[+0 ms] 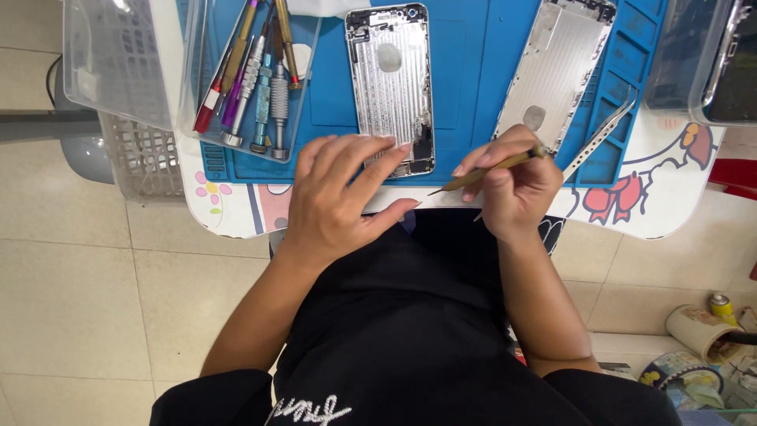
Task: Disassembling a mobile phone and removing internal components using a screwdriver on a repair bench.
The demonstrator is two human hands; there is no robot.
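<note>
Pinch gold screwdriver (485, 170) firmly in right hand (516, 189); steady phone housing (392, 83) under spread left hand (335, 197); keep tip aligned.

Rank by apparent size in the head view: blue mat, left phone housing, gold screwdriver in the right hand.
1. blue mat
2. left phone housing
3. gold screwdriver, partly hidden by the right hand

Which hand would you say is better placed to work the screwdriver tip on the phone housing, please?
The right hand: it already holds the brass screwdriver, tip pointing toward the open phone housing. The left hand holds no tool and rests with fingers at the housing's lower edge, so it looks better suited to steadying.
</note>
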